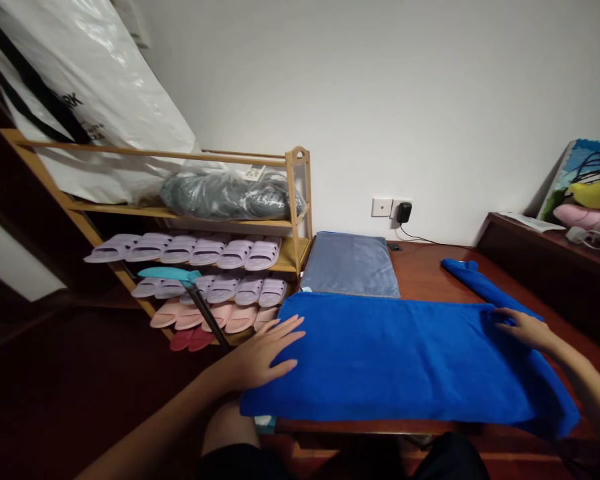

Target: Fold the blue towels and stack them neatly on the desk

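Blue cloth (380, 360) spread along the front of a wooden table (417, 270); left hand (267, 353) flat with fingers spread on one end, right hand (525, 328) curled at the other, pinch indeterminable. Uneven pressure could ruck the cloth; its overhanging front edge could slip.

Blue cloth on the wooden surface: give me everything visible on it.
The blue cloth is plain, saturated blue, soft and plush-looking, roughly rectangular, with shallow creases. It lies spread flat, its near edge reaching the front edge of the wooden surface, beside a grey folded cloth. The left hand rests open on its left end; the right hand touches its far right corner.
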Demonstrator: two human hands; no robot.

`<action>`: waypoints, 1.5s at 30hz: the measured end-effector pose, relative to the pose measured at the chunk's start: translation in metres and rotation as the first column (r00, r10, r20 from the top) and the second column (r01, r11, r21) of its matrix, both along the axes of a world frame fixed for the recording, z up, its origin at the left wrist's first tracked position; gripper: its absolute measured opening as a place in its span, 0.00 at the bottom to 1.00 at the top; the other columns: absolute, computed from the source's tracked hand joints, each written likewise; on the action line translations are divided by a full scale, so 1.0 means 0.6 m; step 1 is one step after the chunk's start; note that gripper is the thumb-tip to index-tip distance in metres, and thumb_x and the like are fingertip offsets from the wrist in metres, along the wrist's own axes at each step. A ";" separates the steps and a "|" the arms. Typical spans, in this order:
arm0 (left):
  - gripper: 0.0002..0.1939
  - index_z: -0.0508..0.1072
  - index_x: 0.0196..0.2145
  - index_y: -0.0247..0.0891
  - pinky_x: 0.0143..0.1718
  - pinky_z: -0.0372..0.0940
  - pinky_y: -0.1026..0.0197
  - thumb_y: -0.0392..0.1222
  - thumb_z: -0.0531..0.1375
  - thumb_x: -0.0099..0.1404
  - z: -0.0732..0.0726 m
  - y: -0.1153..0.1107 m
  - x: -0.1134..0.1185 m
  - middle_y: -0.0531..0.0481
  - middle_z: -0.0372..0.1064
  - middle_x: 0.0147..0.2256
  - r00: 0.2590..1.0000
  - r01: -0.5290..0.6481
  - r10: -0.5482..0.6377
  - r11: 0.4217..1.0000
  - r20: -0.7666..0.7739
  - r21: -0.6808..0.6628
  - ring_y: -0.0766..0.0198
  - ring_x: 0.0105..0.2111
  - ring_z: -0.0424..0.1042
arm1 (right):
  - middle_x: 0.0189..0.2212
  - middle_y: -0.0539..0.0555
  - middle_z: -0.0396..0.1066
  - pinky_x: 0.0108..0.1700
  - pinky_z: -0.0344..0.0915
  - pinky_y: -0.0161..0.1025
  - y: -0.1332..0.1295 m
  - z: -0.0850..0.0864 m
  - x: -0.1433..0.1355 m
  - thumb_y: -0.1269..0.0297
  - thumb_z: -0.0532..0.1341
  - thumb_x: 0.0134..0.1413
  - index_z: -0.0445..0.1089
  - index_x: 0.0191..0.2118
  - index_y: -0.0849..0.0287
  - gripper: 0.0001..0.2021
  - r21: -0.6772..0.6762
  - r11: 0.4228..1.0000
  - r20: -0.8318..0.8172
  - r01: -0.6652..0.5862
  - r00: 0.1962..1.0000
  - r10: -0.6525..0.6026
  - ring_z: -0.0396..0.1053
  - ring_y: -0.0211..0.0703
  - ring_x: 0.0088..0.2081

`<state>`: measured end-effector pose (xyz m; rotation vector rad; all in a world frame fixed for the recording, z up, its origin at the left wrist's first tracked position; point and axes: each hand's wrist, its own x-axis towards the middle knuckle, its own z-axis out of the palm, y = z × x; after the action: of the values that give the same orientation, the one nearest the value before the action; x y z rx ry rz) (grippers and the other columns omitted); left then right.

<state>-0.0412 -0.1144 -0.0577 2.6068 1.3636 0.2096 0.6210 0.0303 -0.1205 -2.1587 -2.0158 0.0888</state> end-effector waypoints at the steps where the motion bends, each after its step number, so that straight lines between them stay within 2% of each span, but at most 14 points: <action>1: 0.27 0.49 0.65 0.52 0.63 0.43 0.44 0.51 0.49 0.71 -0.005 0.001 0.009 0.51 0.43 0.66 0.999 -0.033 0.033 0.999 0.004 0.020 0.53 0.65 0.44 | 0.55 0.62 0.66 0.54 0.60 0.53 0.005 -0.010 -0.014 0.45 0.52 0.51 0.69 0.54 0.56 0.29 0.029 0.999 0.023 0.029 0.999 -0.030 0.64 0.59 0.55; 6: 0.31 0.42 0.67 0.51 0.62 0.44 0.42 0.54 0.49 0.71 -0.035 0.007 0.045 0.50 0.39 0.66 0.997 -0.076 0.076 0.989 0.006 0.123 0.51 0.65 0.43 | 0.66 0.55 0.47 0.60 0.48 0.62 0.023 -0.048 -0.042 0.38 0.41 0.55 0.53 0.64 0.49 0.36 -0.048 0.997 0.062 0.066 0.996 -0.063 0.45 0.53 0.66; 11: 0.32 0.42 0.66 0.54 0.62 0.44 0.42 0.54 0.51 0.70 -0.041 0.006 0.042 0.51 0.40 0.66 0.996 -0.087 0.085 0.987 0.020 0.136 0.50 0.65 0.44 | 0.63 0.57 0.54 0.59 0.50 0.61 0.045 -0.033 -0.006 0.39 0.38 0.56 0.59 0.61 0.52 0.35 -0.033 0.991 0.128 0.128 0.984 -0.123 0.51 0.54 0.64; 15: 0.32 0.43 0.66 0.54 0.62 0.46 0.42 0.54 0.51 0.70 -0.038 0.006 0.042 0.52 0.41 0.66 0.995 -0.098 0.094 0.985 0.034 0.143 0.50 0.64 0.46 | 0.54 0.63 0.66 0.57 0.53 0.58 0.056 -0.018 0.003 0.44 0.39 0.57 0.70 0.49 0.59 0.32 0.062 0.991 0.192 0.123 0.972 -0.133 0.58 0.60 0.59; 17: 0.32 0.43 0.66 0.54 0.62 0.45 0.42 0.53 0.52 0.69 -0.036 0.006 0.043 0.52 0.41 0.66 0.995 -0.098 0.095 0.986 0.030 0.135 0.50 0.64 0.46 | 0.56 0.66 0.62 0.57 0.52 0.59 0.063 -0.019 -0.001 0.46 0.38 0.58 0.70 0.48 0.62 0.32 0.131 0.982 0.210 0.139 0.964 -0.165 0.55 0.63 0.60; 20: 0.32 0.41 0.66 0.54 0.62 0.44 0.41 0.52 0.51 0.70 -0.033 0.008 0.045 0.52 0.40 0.66 0.995 -0.097 0.096 0.990 0.007 0.101 0.50 0.65 0.44 | 0.63 0.62 0.52 0.55 0.50 0.65 0.081 -0.027 -0.002 0.42 0.39 0.56 0.67 0.54 0.58 0.34 0.182 0.963 0.192 0.197 0.954 -0.231 0.49 0.67 0.62; 23: 0.32 0.41 0.67 0.53 0.62 0.43 0.41 0.52 0.51 0.70 -0.029 0.009 0.046 0.52 0.38 0.67 0.994 -0.105 0.106 0.992 -0.013 0.070 0.50 0.65 0.42 | 0.64 0.60 0.51 0.53 0.49 0.71 0.103 -0.033 0.007 0.37 0.40 0.53 0.64 0.57 0.54 0.36 0.138 0.956 0.136 0.259 0.951 -0.277 0.49 0.69 0.62; 26: 0.32 0.42 0.67 0.53 0.62 0.44 0.41 0.52 0.51 0.70 -0.026 0.007 0.047 0.52 0.38 0.67 0.994 -0.113 0.114 0.991 0.001 0.069 0.50 0.65 0.43 | 0.65 0.65 0.48 0.54 0.47 0.70 0.121 -0.031 0.015 0.37 0.42 0.52 0.61 0.60 0.57 0.39 0.083 0.950 0.091 0.300 0.947 -0.307 0.47 0.70 0.63; 30: 0.32 0.44 0.66 0.53 0.62 0.42 0.40 0.53 0.51 0.69 -0.025 0.000 0.046 0.51 0.41 0.66 0.992 -0.123 0.120 0.991 0.040 0.057 0.49 0.65 0.43 | 0.66 0.68 0.40 0.56 0.46 0.65 0.128 -0.025 0.007 0.40 0.38 0.55 0.59 0.62 0.63 0.39 0.118 0.961 0.093 0.251 0.960 -0.262 0.41 0.63 0.66; 33: 0.31 0.48 0.65 0.54 0.62 0.43 0.40 0.54 0.53 0.68 -0.029 0.005 0.041 0.50 0.45 0.66 0.990 -0.115 0.113 0.993 0.085 0.023 0.49 0.64 0.46 | 0.64 0.61 0.51 0.58 0.46 0.63 0.115 -0.028 0.004 0.42 0.39 0.55 0.65 0.57 0.55 0.34 0.091 0.986 0.099 0.141 0.984 -0.150 0.47 0.58 0.64; 35: 0.25 0.58 0.62 0.52 0.61 0.48 0.43 0.54 0.53 0.68 -0.035 0.023 0.034 0.50 0.51 0.64 0.974 -0.161 0.152 0.986 0.165 0.041 0.50 0.62 0.52 | 0.59 0.56 0.62 0.59 0.48 0.58 0.095 -0.034 0.014 0.44 0.41 0.55 0.70 0.51 0.50 0.29 0.037 0.996 0.091 0.078 0.993 -0.081 0.54 0.55 0.62; 38: 0.17 0.70 0.51 0.43 0.57 0.56 0.51 0.48 0.51 0.69 -0.047 0.076 0.019 0.45 0.63 0.56 0.883 -0.376 0.299 0.912 0.362 0.163 0.54 0.55 0.63 | 0.59 0.55 0.62 0.58 0.49 0.58 0.058 -0.044 0.040 0.46 0.42 0.55 0.67 0.55 0.48 0.28 -0.006 0.999 0.068 0.048 0.997 -0.048 0.56 0.54 0.61; 41: 0.13 0.70 0.43 0.39 0.51 0.60 0.53 0.46 0.54 0.65 -0.065 0.140 0.003 0.43 0.68 0.45 0.741 -0.597 0.470 0.788 0.479 0.150 0.53 0.48 0.67 | 0.60 0.58 0.59 0.56 0.50 0.62 0.034 -0.054 0.058 0.46 0.43 0.54 0.65 0.57 0.47 0.29 0.028 0.997 0.025 0.078 0.997 -0.079 0.53 0.58 0.62; 45: 0.09 0.66 0.28 0.39 0.36 0.63 0.59 0.47 0.58 0.59 -0.092 0.197 -0.013 0.50 0.68 0.28 0.662 -0.643 0.561 0.766 0.497 -0.008 0.57 0.33 0.70 | 0.52 0.64 0.68 0.52 0.55 0.60 0.039 -0.057 0.058 0.46 0.46 0.51 0.74 0.46 0.50 0.26 0.101 0.982 -0.023 0.157 0.988 -0.155 0.61 0.63 0.57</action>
<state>-0.0491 0.0039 -0.1131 1.8808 2.0094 1.0298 0.6560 0.0534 -0.1549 -2.2342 -1.7941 -0.0199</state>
